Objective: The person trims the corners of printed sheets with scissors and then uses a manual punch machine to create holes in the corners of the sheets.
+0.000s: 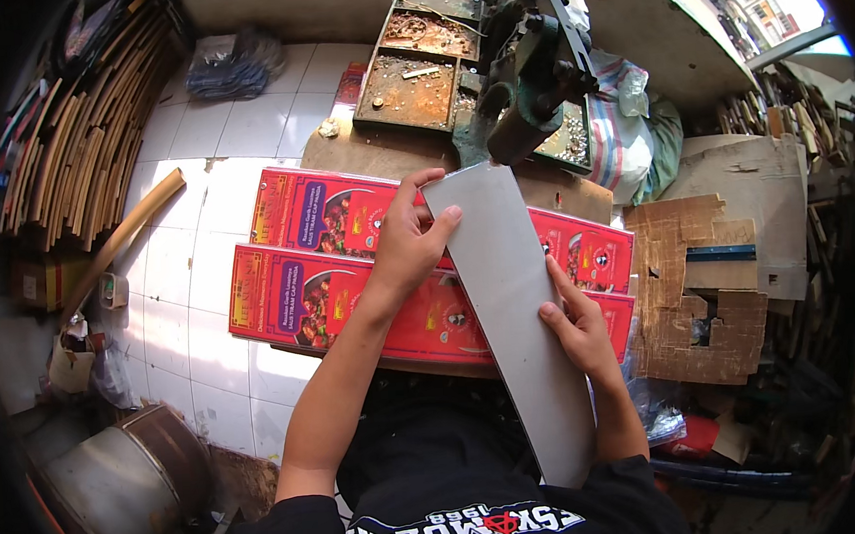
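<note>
A long, flat, plain grey panel [512,291] slants across the middle, its far end right at the base of a dark metal press [526,114]. My left hand [411,234] grips its left edge near that end, thumb on top. Along the right edge, my right hand [579,318] holds the panel, with its thumb and fingers at the side. Beneath the panel lie two long red printed sign panels [352,306], overlapping on a brown board [342,155]. The panel covers their middle parts.
Compartmented trays [407,92] with small metal bits flank the press. Cut cardboard [698,290] lies to the right, beside a striped sack [623,108]. On the left are stacked brown boards [97,140], a curved brown strip [132,236], a metal drum [127,481] and white floor tiles [216,329].
</note>
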### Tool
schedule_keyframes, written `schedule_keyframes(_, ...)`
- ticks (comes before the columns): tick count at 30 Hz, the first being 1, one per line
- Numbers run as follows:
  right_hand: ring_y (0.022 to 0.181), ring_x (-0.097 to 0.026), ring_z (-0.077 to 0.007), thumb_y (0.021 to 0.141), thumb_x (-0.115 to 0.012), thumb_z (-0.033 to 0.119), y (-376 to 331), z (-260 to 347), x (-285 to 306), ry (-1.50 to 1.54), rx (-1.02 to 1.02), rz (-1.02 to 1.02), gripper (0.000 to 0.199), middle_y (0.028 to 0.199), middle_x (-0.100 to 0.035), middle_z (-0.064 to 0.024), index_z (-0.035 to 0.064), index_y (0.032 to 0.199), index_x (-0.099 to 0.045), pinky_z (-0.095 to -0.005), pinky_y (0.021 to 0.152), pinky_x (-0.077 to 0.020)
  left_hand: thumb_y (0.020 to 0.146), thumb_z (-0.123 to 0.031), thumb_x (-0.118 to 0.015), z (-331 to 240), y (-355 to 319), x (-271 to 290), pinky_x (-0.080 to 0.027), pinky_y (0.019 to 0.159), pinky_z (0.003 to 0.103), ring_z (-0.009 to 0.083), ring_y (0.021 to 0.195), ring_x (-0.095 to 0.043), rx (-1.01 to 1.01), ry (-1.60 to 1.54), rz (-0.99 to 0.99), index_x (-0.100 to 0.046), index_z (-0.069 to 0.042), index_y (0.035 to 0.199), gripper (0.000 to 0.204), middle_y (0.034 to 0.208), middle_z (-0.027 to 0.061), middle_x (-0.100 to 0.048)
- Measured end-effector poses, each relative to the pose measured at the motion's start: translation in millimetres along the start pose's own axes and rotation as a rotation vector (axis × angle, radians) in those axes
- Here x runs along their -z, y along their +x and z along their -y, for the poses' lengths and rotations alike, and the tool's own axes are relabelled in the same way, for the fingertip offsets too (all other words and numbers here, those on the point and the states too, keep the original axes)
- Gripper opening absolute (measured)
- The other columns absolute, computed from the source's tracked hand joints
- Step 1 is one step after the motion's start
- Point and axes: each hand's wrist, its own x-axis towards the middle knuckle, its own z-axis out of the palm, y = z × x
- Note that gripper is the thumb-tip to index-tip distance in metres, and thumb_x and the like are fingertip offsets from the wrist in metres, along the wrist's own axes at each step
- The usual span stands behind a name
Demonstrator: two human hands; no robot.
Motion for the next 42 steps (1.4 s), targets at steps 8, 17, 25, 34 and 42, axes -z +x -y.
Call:
schedule_keyframes(8, 0.113, -0.054, -0.0142, 0.092, -0.056, 0.004, 0, -2, 0, -0.043, 0.019, -0.019, 0.060, 0.129, -0.058, -0.0142, 0.0028, 0.148, -0.033, -0.0267, 0.098, -0.0405, 0.091, -0.003, -0.060, 3, 1, 1, -0.053, 0.075, 0.026, 0.0152, 0.085, -0.066, -0.009, -0.026, 0.005, -0.040, -0.001, 0.133, 0.047, 0.096, 0.0159, -0.067)
schedule_keyframes(17, 0.078, -0.054, -0.0064, 0.090, -0.058, 0.005, -2, -11, 0, -0.147, 0.012, -0.046, 0.062, 0.095, -0.066, -0.0087, 0.0039, 0.148, -0.034, -0.0202, 0.077, -0.0434, 0.090, -0.003, -0.060, 1, -1, 3, -0.054, 0.076, 0.027, 0.0153, 0.087, -0.066, -0.001, -0.031, 0.009, -0.040, 0.000, 0.132, 0.047, 0.099, 0.0157, -0.066)
schedule_keyframes(25, 0.087, -0.058, -0.0086, 0.091, -0.058, 0.008, 1, -9, -1, -0.153, 0.084, -0.051, 0.062, 0.101, -0.066, -0.0125, 0.0008, 0.147, -0.033, -0.0218, 0.083, -0.0440, 0.090, -0.003, -0.061, 1, 0, 1, -0.055, 0.074, 0.027, 0.0166, 0.086, -0.066, -0.020, -0.007, -0.009, -0.040, 0.000, 0.132, 0.048, 0.103, 0.0162, -0.063)
schedule_keyframes(34, 0.070, -0.048, -0.0054, 0.089, -0.059, 0.006, -1, -6, 2, -0.165, -0.027, -0.039, 0.063, 0.084, -0.059, -0.0098, -0.0020, 0.146, -0.033, -0.0194, 0.070, -0.0415, 0.090, -0.003, -0.060, -7, -2, 1, -0.055, 0.069, 0.026, 0.0154, 0.082, -0.066, 0.105, -0.010, 0.004, -0.038, -0.001, 0.133, 0.049, 0.098, 0.0166, -0.065)
schedule_keyframes(42, 0.056, -0.034, -0.0054, 0.088, -0.061, 0.008, -1, -7, 2, -0.202, -0.054, -0.051, 0.062, 0.064, -0.039, -0.0021, -0.0014, 0.145, -0.037, -0.0202, 0.053, -0.0318, 0.091, -0.002, -0.059, -8, -2, -1, -0.052, 0.065, 0.023, 0.0128, 0.077, -0.066, 0.151, -0.038, -0.006, -0.037, -0.003, 0.134, 0.049, 0.093, 0.0140, -0.066)
